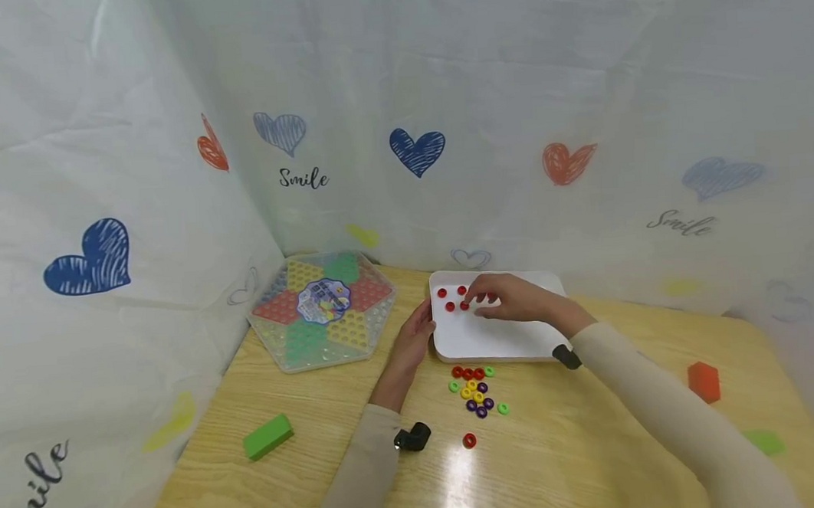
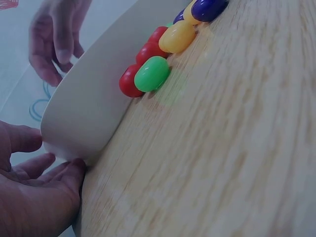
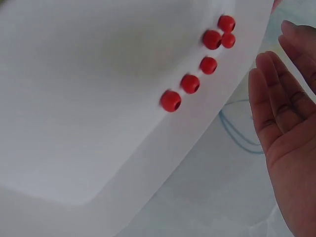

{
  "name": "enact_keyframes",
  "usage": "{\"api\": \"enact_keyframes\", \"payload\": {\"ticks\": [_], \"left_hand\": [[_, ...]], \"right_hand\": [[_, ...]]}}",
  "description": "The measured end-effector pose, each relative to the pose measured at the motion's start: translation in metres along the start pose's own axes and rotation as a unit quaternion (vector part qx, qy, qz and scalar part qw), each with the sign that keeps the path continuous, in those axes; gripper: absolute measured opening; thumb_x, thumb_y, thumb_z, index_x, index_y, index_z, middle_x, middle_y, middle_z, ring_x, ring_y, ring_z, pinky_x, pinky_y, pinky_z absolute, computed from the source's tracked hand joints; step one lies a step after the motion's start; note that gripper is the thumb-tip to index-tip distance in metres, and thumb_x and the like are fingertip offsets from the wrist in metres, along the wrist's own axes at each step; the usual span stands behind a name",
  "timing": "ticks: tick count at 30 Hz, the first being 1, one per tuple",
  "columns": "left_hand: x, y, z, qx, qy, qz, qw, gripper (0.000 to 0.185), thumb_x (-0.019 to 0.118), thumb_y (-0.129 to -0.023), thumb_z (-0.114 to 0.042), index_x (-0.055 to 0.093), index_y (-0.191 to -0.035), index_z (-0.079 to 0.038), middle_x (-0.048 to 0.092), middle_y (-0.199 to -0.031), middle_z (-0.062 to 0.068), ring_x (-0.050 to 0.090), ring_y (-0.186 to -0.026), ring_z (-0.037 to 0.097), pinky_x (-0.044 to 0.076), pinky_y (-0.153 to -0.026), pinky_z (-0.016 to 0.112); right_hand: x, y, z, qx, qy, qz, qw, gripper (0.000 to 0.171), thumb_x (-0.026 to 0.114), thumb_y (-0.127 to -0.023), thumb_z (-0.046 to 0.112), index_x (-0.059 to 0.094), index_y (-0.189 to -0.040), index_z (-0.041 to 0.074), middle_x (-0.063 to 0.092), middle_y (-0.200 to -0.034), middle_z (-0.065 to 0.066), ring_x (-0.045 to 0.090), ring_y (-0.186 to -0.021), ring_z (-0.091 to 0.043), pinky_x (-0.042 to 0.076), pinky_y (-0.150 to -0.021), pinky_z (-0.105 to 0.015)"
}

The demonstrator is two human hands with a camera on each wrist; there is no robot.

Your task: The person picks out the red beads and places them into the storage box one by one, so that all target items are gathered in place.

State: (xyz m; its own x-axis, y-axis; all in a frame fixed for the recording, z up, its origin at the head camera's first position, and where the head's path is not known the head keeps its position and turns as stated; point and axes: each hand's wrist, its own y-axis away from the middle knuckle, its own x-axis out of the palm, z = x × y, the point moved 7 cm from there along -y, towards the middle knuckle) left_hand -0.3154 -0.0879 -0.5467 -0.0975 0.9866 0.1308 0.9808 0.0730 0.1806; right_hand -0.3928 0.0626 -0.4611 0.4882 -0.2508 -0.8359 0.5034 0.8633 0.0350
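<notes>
Two sleeves (image 1: 363, 471) reach one tray (image 1: 494, 338), left grip (image 1: 413, 342) relaxed against it, right grip (image 1: 509, 298) spread near six red beads (image 3: 190, 84).

Around the tray (image 1: 501, 339) on the table (image 1: 542, 462): block (image 1: 704, 383) at 4 o'clock, loose beads (image 1: 479, 397) at 7, another block (image 1: 268, 437) at 8, board (image 1: 323, 304) at 9, curtain (image 1: 356, 65) behind at 12. Inside, tray beads (image 1: 450, 306) lie toward 10; left hand (image 1: 410, 342) at its 9 o'clock edge, right hand (image 1: 513, 297) above it.
</notes>
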Motion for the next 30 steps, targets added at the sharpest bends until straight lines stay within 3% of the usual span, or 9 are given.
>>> {"api": "enact_keyframes", "payload": {"ticks": [7, 13, 17, 23, 30], "left_hand": [[-0.005, -0.001, -0.004, 0.006, 0.012, 0.005, 0.9999, 0.051, 0.042, -0.101, -0.008, 0.032, -0.151, -0.011, 0.032, -0.155, 0.011, 0.028, -0.143, 0.026, 0.026, -0.117, 0.042], [-0.001, 0.000, -0.004, 0.016, 0.024, 0.009, 0.9995, 0.051, 0.042, -0.101, -0.005, 0.031, -0.151, -0.007, 0.031, -0.155, 0.015, 0.029, -0.143, 0.027, 0.025, -0.117, 0.041], [-0.001, 0.002, -0.004, 0.017, 0.022, 0.009, 0.9996, 0.051, 0.041, -0.100, -0.004, 0.030, -0.151, -0.005, 0.030, -0.155, 0.016, 0.028, -0.143, 0.028, 0.024, -0.118, 0.041], [-0.001, 0.000, -0.001, 0.010, 0.025, 0.008, 0.9996, 0.052, 0.042, -0.100, -0.005, 0.030, -0.151, -0.006, 0.030, -0.155, 0.015, 0.027, -0.144, 0.027, 0.024, -0.117, 0.040], [-0.002, -0.001, -0.001, 0.008, 0.013, 0.001, 0.9999, 0.051, 0.042, -0.101, -0.006, 0.032, -0.151, -0.008, 0.032, -0.155, 0.014, 0.029, -0.143, 0.026, 0.025, -0.117, 0.040]], "right_hand": [[0.015, 0.019, 0.037, -0.046, 0.002, 0.004, 0.999, 0.025, 0.068, -0.090, 0.021, 0.066, -0.115, 0.017, 0.065, -0.115, 0.002, 0.061, -0.101, -0.014, 0.055, -0.086, -0.034], [0.032, 0.038, 0.066, -0.086, 0.000, 0.007, 0.996, 0.020, 0.067, -0.092, 0.020, 0.066, -0.111, 0.024, 0.062, -0.111, 0.015, 0.059, -0.100, -0.007, 0.054, -0.085, -0.029], [0.044, 0.051, 0.082, -0.109, -0.014, 0.021, 0.994, 0.020, 0.066, -0.092, 0.016, 0.066, -0.111, 0.022, 0.063, -0.110, 0.011, 0.061, -0.095, -0.007, 0.055, -0.082, -0.030], [0.065, 0.068, 0.099, -0.119, -0.025, 0.054, 0.991, 0.018, 0.066, -0.091, 0.015, 0.068, -0.109, 0.016, 0.062, -0.108, 0.010, 0.062, -0.093, -0.016, 0.054, -0.083, -0.030], [0.086, 0.082, 0.103, -0.114, -0.004, 0.073, 0.991, 0.019, 0.066, -0.091, 0.015, 0.067, -0.111, 0.017, 0.062, -0.108, 0.010, 0.059, -0.095, -0.007, 0.051, -0.085, -0.023]]}}
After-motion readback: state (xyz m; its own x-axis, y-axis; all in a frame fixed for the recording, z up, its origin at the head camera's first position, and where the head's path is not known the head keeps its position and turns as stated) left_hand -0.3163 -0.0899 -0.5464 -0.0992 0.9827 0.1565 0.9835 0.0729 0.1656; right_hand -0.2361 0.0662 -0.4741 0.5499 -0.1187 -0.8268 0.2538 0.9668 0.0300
